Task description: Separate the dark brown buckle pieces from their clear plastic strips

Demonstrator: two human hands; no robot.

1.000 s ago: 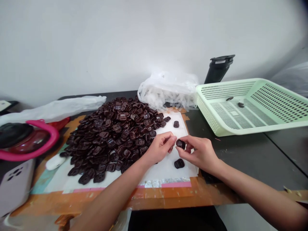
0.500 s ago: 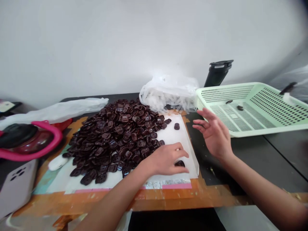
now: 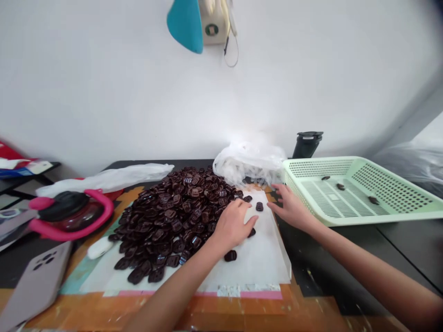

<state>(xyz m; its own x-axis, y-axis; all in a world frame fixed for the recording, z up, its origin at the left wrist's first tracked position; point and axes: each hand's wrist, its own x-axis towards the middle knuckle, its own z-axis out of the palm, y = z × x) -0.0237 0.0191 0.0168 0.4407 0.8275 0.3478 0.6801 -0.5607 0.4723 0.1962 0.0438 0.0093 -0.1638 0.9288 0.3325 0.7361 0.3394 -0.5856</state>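
A large pile of small, flat, dark brown pieces with slotted middles [image 3: 180, 212], resembling plastic buckles, lies on white paper [image 3: 263, 267]. My left hand [image 3: 232, 224] is over the pile's right edge, fingers curved down, thumb apart, holding nothing that I can see. A dark piece [image 3: 252, 233] shows beneath its thumb, and another loose piece [image 3: 230, 256] lies just below the hand. To the right, my right hand [image 3: 292, 208] is open, its fingers spread beside a single piece [image 3: 259, 206] on the paper. Three pieces, one of them a dark piece [image 3: 373, 200], lie in the pale green basket [image 3: 346, 221].
Behind the pile is a clear plastic bag [image 3: 249, 161] of whitish bits, with a black lidded cup [image 3: 307, 144] farther right. A pink-handled glass pot [image 3: 74, 214], a phone [image 3: 38, 281] and a white mouse-like object [image 3: 99, 247] sit left. A blue lamp shade [image 3: 186, 25] hangs above.
The view has tilted up. My left hand has shifted toward the pile's edge; my right hand has come left and lower over the paper. A third piece now rests in the basket.
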